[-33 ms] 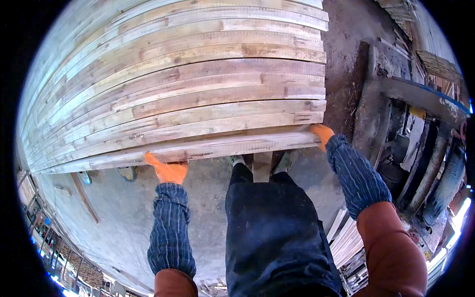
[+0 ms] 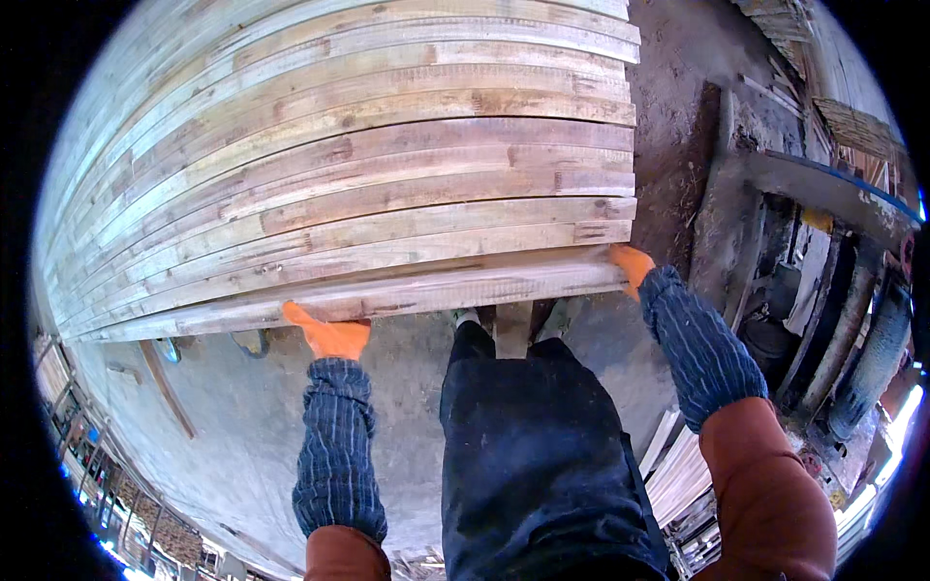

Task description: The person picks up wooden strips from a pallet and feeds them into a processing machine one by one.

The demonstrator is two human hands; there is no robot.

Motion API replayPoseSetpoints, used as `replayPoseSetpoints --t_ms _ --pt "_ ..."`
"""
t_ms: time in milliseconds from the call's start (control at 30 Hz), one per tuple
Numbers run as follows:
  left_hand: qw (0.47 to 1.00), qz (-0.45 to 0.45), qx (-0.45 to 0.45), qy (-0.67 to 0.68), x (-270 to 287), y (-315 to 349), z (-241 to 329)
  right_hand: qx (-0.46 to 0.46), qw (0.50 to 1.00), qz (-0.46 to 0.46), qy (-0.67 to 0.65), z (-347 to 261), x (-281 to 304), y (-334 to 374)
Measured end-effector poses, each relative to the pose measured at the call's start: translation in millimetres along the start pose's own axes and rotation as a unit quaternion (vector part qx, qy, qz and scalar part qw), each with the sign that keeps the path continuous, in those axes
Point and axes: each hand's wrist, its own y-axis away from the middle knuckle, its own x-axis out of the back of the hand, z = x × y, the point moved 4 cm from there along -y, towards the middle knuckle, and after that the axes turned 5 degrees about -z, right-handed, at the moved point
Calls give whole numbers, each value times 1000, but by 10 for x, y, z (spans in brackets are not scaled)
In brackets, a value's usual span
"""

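A long pale wooden strip (image 2: pixel 465 289) runs along the near edge of a broad layer of similar strips (image 2: pixel 417 145). My left hand (image 2: pixel 332 336) holds its near edge left of the middle, with the thumb over the top and the other fingers mostly out of sight beneath. At the strip's right end my right hand (image 2: pixel 635 266) is closed round the corner, its fingers partly hidden. A narrow dark gap shows between this strip and its neighbour toward the right, and the two draw together toward the left.
Dark machinery with rollers (image 2: pixel 867 339) stands at the right, beside a metal frame (image 2: pixel 833 184). More wooden strips (image 2: pixel 678 474) lie low at my right. A loose wooden stick (image 2: pixel 167 387) is on the concrete floor (image 2: pixel 242 426) at left. My dark apron (image 2: pixel 542 455) hangs in front.
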Motion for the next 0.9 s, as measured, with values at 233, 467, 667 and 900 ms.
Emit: replayPoseSetpoints --t_ms 233,467,667,900 --pt "999 44 -10 13 131 427 138 -42 983 -174 34 -595 525 313" --pt "994 11 31 108 193 1577 33 -50 881 -421 211 -2786 1700 -71" --pt "656 -244 -21 -714 -364 2853 -684 147 880 -337 -301 -5305 1491 -799" --pt "683 -360 -8 -635 -867 3510 -52 132 869 -275 -390 -4562 1413 -45"
